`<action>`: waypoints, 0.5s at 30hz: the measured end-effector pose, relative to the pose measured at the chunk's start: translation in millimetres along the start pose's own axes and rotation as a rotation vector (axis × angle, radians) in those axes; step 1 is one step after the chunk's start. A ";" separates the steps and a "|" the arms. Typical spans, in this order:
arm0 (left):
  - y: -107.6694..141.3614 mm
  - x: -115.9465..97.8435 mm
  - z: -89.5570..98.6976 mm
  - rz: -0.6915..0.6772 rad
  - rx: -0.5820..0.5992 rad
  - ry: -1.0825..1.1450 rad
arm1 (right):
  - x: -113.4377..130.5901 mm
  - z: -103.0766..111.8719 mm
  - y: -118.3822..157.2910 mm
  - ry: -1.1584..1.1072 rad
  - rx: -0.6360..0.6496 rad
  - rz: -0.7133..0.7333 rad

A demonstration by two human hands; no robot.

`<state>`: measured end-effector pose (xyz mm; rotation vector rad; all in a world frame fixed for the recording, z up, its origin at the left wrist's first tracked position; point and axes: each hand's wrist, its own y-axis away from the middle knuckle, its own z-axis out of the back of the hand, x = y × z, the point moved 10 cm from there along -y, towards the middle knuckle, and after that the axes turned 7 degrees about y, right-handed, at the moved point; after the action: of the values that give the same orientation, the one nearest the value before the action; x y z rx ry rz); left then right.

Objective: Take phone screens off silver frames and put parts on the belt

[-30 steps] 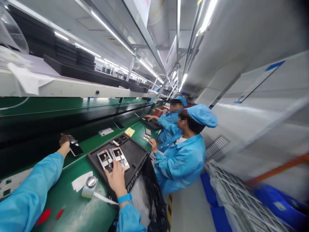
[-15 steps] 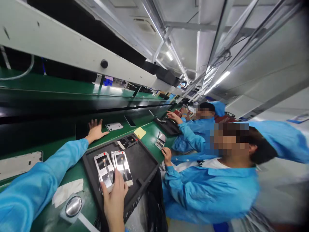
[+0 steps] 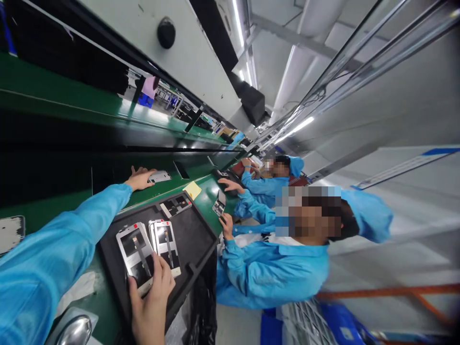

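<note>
My left hand (image 3: 139, 179) reaches out over the dark belt and grips the near end of a light grey phone frame (image 3: 160, 177) between thumb and fingers. My right hand (image 3: 153, 292) is closed on the lower end of a silver phone screen assembly (image 3: 133, 251), thumb on one edge and fingers on the other. Its exposed side shows black panels and a grey ribbon strip. Beside it a small stack of similar phone assemblies (image 3: 167, 244) lies in the black tray (image 3: 196, 237). Another phone assembly (image 3: 176, 205) rests at the tray's far corner.
A yellow note (image 3: 192, 190) lies beyond the tray. On the belt are a dark phone panel (image 3: 181, 169) and a pale frame (image 3: 12, 234) at left. A round metal-topped dispenser (image 3: 75, 330) stands near me. Co-workers in blue (image 3: 273, 273) sit along the bench to the right.
My left hand, spread and apart from the phone frame before, has closed on its near end. My right hand has shifted the assembly slightly away from the stack. The view has turned.
</note>
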<state>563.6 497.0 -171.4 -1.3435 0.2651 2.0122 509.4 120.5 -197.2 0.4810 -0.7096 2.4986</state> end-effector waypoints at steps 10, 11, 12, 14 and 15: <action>86.4 -42.4 145.5 -0.034 -0.450 0.490 | 3.8 -2.5 -10.1 -0.021 -0.055 0.023; 105.9 -46.1 164.7 -0.033 -0.497 0.565 | 4.7 -2.4 -12.0 -0.025 -0.063 0.024; 127.3 -49.7 182.4 -0.032 -0.532 0.644 | 5.6 -1.9 -13.9 -0.033 -0.067 0.018; 173.6 -56.9 211.5 -0.019 -0.566 0.796 | 5.8 -0.3 -17.6 -0.068 -0.051 -0.030; 198.0 -60.4 223.3 -0.005 -0.572 0.863 | 5.6 1.1 -19.2 -0.089 -0.033 -0.064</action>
<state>286.3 440.1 -59.3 -2.5286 0.0542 1.4249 515.6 136.2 -186.4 0.5966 -0.7564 2.4145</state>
